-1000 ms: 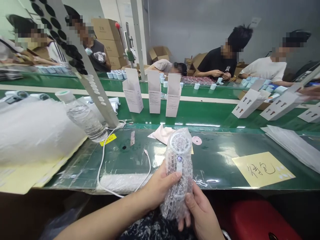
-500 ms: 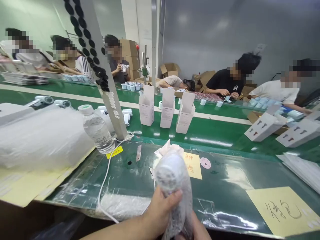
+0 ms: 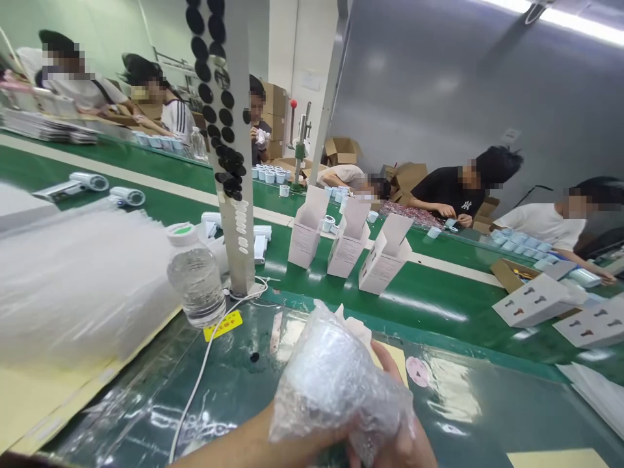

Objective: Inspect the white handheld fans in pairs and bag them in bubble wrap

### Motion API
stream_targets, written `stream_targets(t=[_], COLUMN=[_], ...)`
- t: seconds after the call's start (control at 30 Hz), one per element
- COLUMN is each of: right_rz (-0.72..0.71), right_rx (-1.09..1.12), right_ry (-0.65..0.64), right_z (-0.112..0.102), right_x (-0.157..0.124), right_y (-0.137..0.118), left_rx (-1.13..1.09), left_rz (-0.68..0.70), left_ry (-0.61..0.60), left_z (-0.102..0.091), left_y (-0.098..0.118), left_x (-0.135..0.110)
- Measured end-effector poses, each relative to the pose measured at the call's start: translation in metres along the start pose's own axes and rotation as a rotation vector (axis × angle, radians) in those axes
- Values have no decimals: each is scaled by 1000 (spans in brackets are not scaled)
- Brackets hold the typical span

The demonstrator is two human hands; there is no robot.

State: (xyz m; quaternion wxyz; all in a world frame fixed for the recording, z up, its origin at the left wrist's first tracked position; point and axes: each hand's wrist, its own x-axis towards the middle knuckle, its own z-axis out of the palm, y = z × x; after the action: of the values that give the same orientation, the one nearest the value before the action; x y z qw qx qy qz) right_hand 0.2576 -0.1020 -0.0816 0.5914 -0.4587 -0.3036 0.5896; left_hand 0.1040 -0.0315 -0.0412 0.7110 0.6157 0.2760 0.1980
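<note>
Bubble wrap [image 3: 336, 383] fully covers a white object, gripped closed-fingered by the left hand [image 3: 297, 437] and right hand [image 3: 407, 448] above the counter [image 3: 468, 416]; open cartons [image 3: 385, 263] stand beyond.

Left forearm [image 3: 229, 447] low across frame, rising rightward from bottom edge; left hand [image 3: 331, 443] curled, mostly hidden. Right hand [image 3: 404, 452] at bottom edge, close beside left, partly cut off, closed in grip. Fingertips [image 3: 390, 359] show higher up; owner unclear.
</note>
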Motion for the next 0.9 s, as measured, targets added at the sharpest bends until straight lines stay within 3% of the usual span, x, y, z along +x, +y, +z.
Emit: stream_targets(t=[0.07,0.13,0.2,0.33,0.47,0.63,0.77,0.9], right_rz=[-8,-106,-309,-716,-916,-912,-726,-543], right_rx=[-21,-196,-518,-1096,-1337,-1471,-1665,-1777], right_ry=[25,107,282,730,774,686,643,586], right_z=[-1,-2,-2,6,8,0,1,8], right_x=[8,16,27,73,131,166,171,180], right_y=[-18,-49,-90,-169,-198,-191,-189,-208], left_rx=[157,294,425,586,659,674,697,686], left_rz=[-123,-104,79,465,518,492,543,587], left_ry=[-12,95,143,87,97,119,129,171], left_z=[-11,-14,-12,-3,-1,-2,4,10], left_y=[0,-7,-22,-64,-82,-66,-67,-77], left_x=[1,7,17,41,51,43,38,38])
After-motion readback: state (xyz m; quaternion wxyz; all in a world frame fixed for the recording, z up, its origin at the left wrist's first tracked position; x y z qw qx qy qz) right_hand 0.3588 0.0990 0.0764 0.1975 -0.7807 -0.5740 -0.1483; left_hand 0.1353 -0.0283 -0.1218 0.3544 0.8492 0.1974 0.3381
